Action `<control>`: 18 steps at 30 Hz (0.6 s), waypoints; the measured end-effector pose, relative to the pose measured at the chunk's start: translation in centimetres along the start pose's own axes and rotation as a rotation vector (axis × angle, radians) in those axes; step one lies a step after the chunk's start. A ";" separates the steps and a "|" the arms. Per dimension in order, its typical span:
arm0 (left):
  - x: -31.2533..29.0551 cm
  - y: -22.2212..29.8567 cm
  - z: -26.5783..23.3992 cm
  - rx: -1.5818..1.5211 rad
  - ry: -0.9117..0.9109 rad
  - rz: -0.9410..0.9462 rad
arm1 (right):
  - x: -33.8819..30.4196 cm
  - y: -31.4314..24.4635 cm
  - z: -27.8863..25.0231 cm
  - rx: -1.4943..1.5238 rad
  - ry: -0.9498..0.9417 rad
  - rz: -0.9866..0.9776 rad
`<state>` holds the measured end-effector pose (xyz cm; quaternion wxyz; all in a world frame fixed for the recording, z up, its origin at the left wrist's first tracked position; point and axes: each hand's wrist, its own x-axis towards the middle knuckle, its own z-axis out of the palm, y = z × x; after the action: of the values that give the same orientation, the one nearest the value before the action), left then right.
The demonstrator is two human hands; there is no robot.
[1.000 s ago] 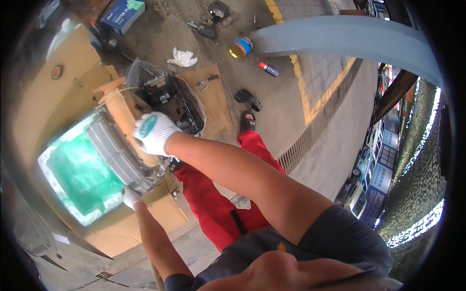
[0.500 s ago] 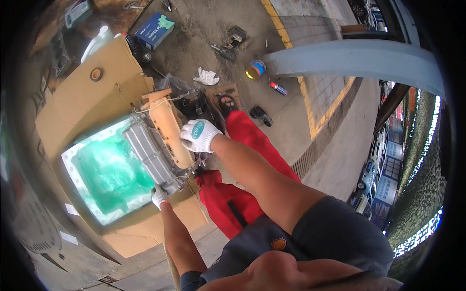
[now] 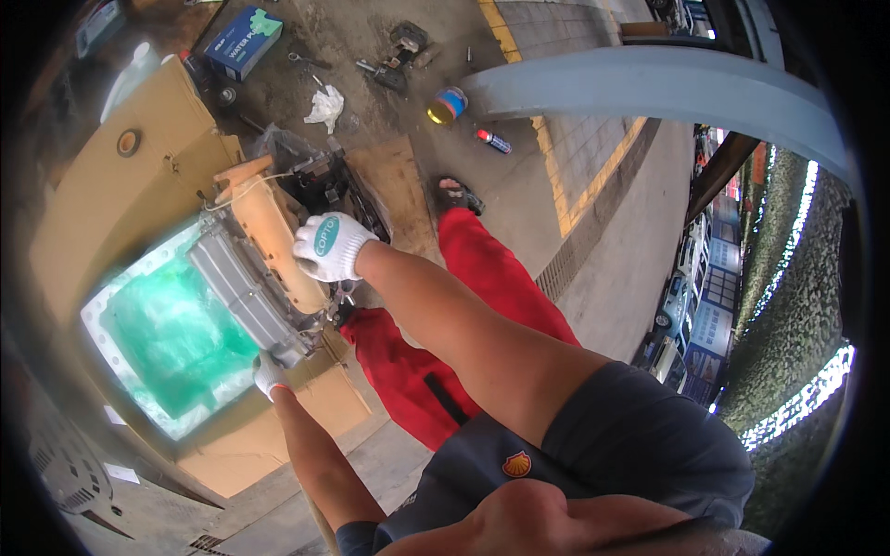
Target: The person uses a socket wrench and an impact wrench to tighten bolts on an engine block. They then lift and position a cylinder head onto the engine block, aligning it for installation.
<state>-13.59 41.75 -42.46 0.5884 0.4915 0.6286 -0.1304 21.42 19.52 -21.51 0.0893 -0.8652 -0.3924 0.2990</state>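
An engine (image 3: 241, 292) lies beside a white foam box (image 3: 100, 326) of green liquid. It has a long grey ribbed cover and a tan heat-stained shield (image 3: 269, 232) along its right side. My right hand (image 3: 326, 246), in a white knit glove with a green patch, closes at the shield's right edge; its fingertips are partly hidden. At the engine's near end, next to the box corner, my gloved left hand (image 3: 269, 372) grips the grey cover's end, with most of its fingers out of sight underneath.
Flattened cardboard (image 3: 83, 199) surrounds the foam box, with a tape roll (image 3: 129, 142) on it. Beyond lie a blue box (image 3: 243, 43), a crumpled white cloth (image 3: 324, 108), a power tool (image 3: 394, 57), a can (image 3: 447, 106) and a spray can (image 3: 494, 141). A grey post (image 3: 649, 93) crosses the far right.
My foot has moved right off the brown board and into the black sandal. The view has shifted, so everything sits further left. Both hands remain at the engine.
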 end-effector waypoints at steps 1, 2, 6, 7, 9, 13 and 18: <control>-0.1 0.2 0.0 0.006 0.012 -0.005 | 0.1 0.1 0.0 0.006 0.001 -0.002; -0.1 0.3 -0.1 0.012 0.023 -0.011 | 0.2 0.3 0.0 0.012 0.001 -0.003; -0.4 0.8 0.0 -0.002 0.047 -0.016 | 0.7 0.0 0.4 0.003 -0.017 -0.010; -0.4 0.8 -0.1 -0.019 0.060 -0.015 | 0.7 0.1 0.5 0.004 -0.004 -0.018; 0.1 0.1 0.0 -0.002 0.019 0.015 | 0.4 0.5 0.5 0.002 0.017 -0.043; -0.7 0.7 0.9 0.046 0.036 0.054 | 0.1 1.2 1.2 -0.019 0.048 -0.034; 0.9 0.1 1.6 0.071 0.035 -0.063 | -0.1 1.7 -0.1 -0.080 -0.011 -0.146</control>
<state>-12.35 41.04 -43.66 0.5551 0.4944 0.6489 -0.1626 22.46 18.30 -21.98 0.0740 -0.8355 -0.4666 0.2805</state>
